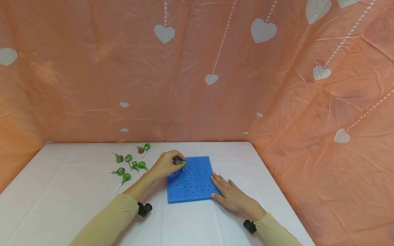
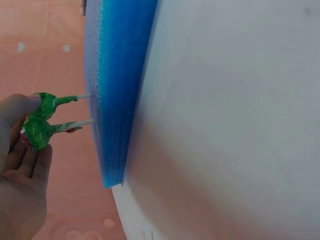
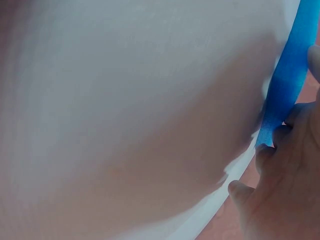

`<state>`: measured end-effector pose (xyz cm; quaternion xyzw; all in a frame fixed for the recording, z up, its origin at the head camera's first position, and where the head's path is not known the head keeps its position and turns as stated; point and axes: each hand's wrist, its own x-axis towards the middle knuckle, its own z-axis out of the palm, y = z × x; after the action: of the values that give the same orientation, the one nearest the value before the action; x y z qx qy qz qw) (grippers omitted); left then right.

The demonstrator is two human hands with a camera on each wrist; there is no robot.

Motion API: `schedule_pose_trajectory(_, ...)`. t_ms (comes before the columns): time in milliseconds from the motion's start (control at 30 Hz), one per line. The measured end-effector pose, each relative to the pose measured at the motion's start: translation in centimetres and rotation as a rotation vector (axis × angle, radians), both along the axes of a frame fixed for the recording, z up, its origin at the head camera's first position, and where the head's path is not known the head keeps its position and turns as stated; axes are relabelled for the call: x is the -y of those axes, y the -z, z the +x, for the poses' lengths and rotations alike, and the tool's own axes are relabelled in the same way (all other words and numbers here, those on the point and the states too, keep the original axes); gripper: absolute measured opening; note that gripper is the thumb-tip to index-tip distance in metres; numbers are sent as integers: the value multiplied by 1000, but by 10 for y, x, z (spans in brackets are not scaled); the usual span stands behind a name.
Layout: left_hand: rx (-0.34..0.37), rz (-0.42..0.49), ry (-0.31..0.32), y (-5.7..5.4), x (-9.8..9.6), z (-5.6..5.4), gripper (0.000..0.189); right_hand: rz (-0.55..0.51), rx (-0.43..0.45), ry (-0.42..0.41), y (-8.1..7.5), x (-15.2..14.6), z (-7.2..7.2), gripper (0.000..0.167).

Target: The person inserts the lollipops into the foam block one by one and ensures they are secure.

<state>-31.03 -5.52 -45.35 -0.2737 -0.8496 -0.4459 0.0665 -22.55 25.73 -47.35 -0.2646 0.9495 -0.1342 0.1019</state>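
Note:
Over the far left corner of a blue foam board (image 1: pixel 194 191) full of small holes, my left hand (image 1: pixel 166 164) pinches a green-wrapped lollipop (image 2: pixel 46 106), its thumb on the wrapper. A second lollipop (image 2: pixel 36 133) sits right beside it, close to the curled fingers. In the left wrist view both white sticks point at the foam's face and their ends meet it; how deep they go, I cannot tell. My right hand (image 1: pixel 229 194) lies with straight fingers along the board's right edge, fingertips on the foam.
Several more green lollipops (image 1: pixel 126 177) lie scattered on the white tabletop (image 1: pixel 77 194), left of the board. An orange curtain (image 1: pixel 191 116) with white hearts hangs behind the table and along its right side.

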Motion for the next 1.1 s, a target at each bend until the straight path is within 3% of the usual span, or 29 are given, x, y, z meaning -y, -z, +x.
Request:
schedule_pose_trajectory(467,32,1,1,3,-1,-2,16,10,-9,1,-1,1,0,74)
schedule_pose_trajectory(833,-19,5,7,7,-1,-1,23,16,-10,3,0,1,0,73)
schedule_pose_trajectory(1100,-28,41,-18,0,8,5,27,14,-1,3,0,0,-1,74)
